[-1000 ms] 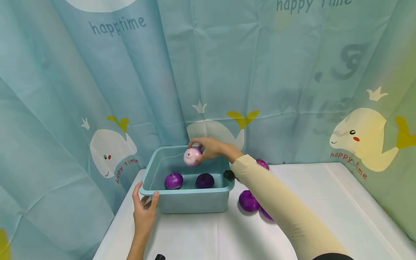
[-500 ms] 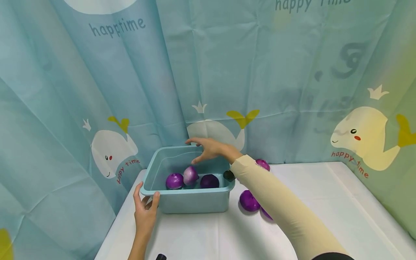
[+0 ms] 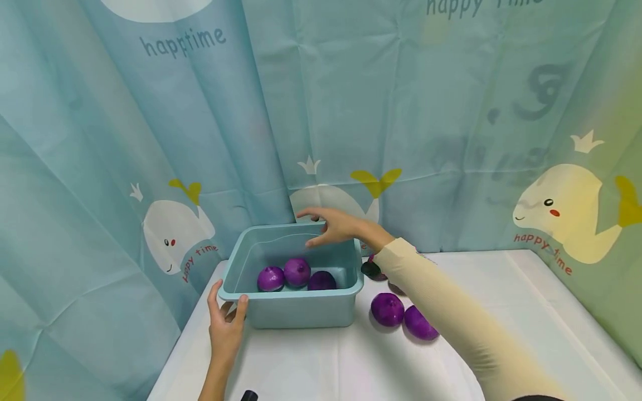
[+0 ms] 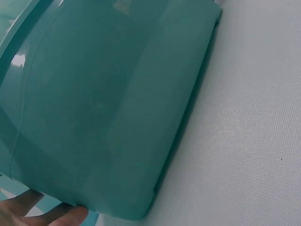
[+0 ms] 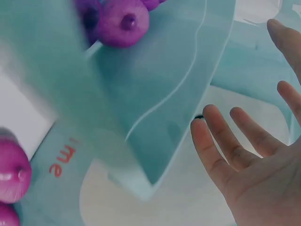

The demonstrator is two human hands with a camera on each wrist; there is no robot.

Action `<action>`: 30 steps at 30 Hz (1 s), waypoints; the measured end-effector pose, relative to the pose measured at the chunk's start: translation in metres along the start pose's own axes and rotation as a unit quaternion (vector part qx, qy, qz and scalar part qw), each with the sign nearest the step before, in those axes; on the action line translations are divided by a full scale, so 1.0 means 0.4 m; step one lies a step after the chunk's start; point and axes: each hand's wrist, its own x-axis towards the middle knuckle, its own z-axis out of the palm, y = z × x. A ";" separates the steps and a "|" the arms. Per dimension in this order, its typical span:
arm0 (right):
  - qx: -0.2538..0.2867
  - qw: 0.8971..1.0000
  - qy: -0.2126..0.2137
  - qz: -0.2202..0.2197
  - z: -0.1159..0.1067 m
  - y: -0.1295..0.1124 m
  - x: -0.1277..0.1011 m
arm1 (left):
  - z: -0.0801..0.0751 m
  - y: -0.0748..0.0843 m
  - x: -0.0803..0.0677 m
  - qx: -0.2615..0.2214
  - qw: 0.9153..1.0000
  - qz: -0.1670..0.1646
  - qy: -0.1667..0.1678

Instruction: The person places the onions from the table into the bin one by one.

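Observation:
A blue-green plastic storage bin stands on the white table, with three purple onions inside: one at left, one in the middle and a darker one at right. My left hand grips the bin's front left corner, thumb at the front rim and fingers around the side. In the left wrist view, its fingertips touch the bin wall. My right hand hangs over the back right of the bin, holding nothing. The right wrist view shows its fingers spread.
Two purple onions lie on the table right of the bin. Behind them, partly hidden by my sleeve, are more dark and purple round things. A whale-print curtain hangs around the table.
My right hand has let go of an onion, which now lies between the other two in the bin. The hand has then drawn back to the right. My left hand keeps its hold.

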 end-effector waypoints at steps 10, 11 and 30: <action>0.034 0.999 0.024 -0.004 -0.051 0.056 -0.133 | 0.002 0.004 -0.005 -0.001 1.000 0.000 0.002; 0.028 0.999 0.028 -0.011 -0.052 0.064 -0.147 | 0.002 0.005 -0.005 -0.001 1.000 0.001 0.001; -0.037 0.996 0.083 -0.003 -0.046 0.153 -0.428 | 0.002 0.004 0.002 -0.003 1.000 -0.003 -0.002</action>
